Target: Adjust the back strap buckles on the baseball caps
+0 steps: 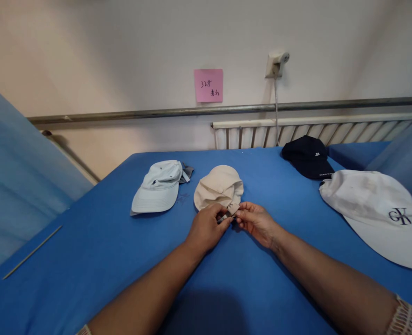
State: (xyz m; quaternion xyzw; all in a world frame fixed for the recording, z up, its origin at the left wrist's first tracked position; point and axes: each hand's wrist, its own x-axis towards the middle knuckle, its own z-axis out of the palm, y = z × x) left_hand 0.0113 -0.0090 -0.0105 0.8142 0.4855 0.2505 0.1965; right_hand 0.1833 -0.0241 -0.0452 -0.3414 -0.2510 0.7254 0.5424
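Observation:
A beige baseball cap (217, 186) lies in the middle of the blue-covered table (178, 274), its crown crumpled and its back strap turned toward me. My left hand (208, 226) pinches the near edge of the cap by the strap, thumb pointing right. From the other side, my right hand (256, 223) grips the strap end (233, 208) between thumb and fingers. The fingertips of both hands almost meet there and partly hide the strap and its fastening.
A pale blue cap (158, 184) with a darker piece behind it lies to the left. On the right are a black cap (306, 156) and a white cap (369, 195). A thin stick (33, 252) rests at far left. A metal rail (164, 113) crosses the wall behind.

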